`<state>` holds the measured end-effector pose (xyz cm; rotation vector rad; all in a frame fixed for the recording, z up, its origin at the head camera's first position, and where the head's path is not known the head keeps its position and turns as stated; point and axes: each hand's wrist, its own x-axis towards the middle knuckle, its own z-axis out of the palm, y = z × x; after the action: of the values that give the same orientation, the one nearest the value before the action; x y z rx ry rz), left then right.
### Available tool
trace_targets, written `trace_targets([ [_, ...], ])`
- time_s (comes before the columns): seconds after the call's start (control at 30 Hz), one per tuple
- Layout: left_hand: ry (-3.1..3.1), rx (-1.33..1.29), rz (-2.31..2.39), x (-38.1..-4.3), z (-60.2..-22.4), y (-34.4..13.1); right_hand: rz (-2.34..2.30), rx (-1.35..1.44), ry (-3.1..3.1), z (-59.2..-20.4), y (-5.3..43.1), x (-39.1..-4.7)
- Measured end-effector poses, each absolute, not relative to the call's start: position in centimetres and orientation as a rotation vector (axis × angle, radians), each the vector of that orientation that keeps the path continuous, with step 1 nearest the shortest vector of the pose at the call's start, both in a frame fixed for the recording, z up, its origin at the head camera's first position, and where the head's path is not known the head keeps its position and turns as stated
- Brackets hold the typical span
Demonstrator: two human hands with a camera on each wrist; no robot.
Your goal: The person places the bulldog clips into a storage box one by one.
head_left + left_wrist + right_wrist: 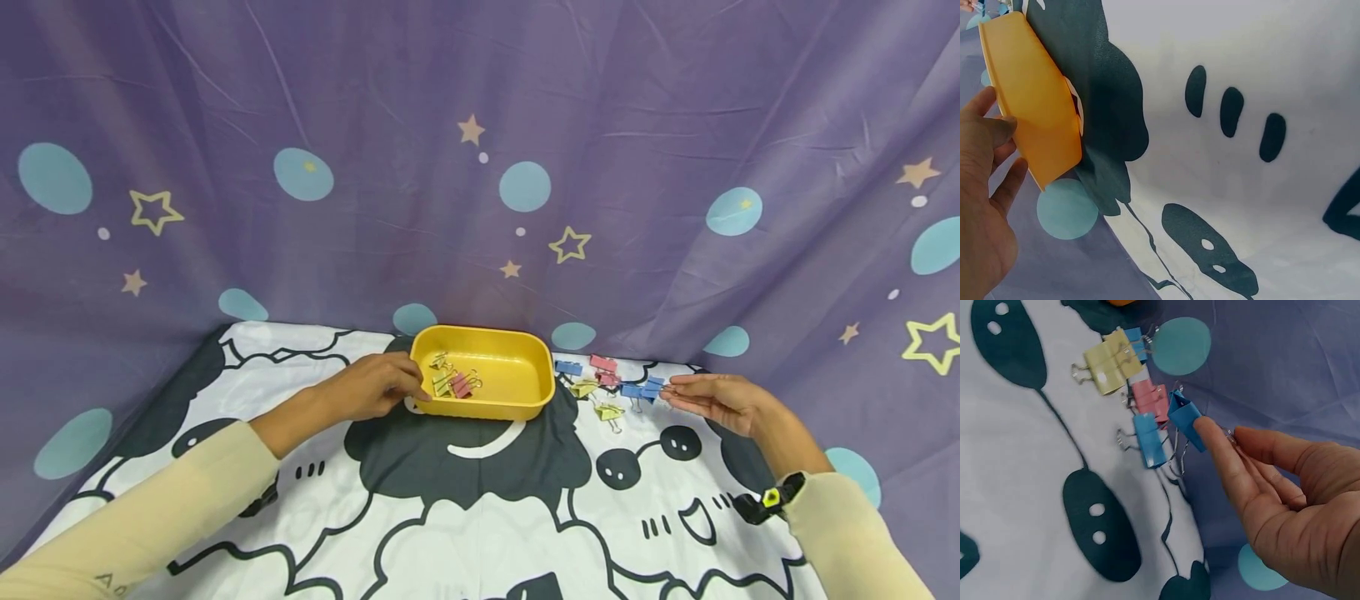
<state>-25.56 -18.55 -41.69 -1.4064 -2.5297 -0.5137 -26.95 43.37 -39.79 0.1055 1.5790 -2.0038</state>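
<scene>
A yellow plastic tray (480,410) stands near the back of the cloth. At its left end my left hand (378,385) grips the rim, its thumb and fingers around the wall in the left wrist view. Inside lie a pink binder clip (462,385) and yellow-green binder clips (441,384). To the right of the tray, my right hand (716,400) pinches a blue binder clip (1186,419) by its wire handle between thumb and fingers. Just beside it are another blue clip (1149,440), a pink clip (1150,400) and yellow clips (1107,370).
A white cloth (480,542) with dark cartoon prints covers the table. Behind it hangs a purple curtain (420,208) with stars and blue spots, close to the tray's back. One yellow clip (609,412) lies nearer the front than the other loose clips.
</scene>
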Motion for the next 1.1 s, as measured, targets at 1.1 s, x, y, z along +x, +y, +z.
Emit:
trace_targets([
  [1.1,-2.563,-1.390,-0.516,-25.7,-41.7,-18.5,-1.960,0.050,1.653,-35.3,34.1,-32.0],
])
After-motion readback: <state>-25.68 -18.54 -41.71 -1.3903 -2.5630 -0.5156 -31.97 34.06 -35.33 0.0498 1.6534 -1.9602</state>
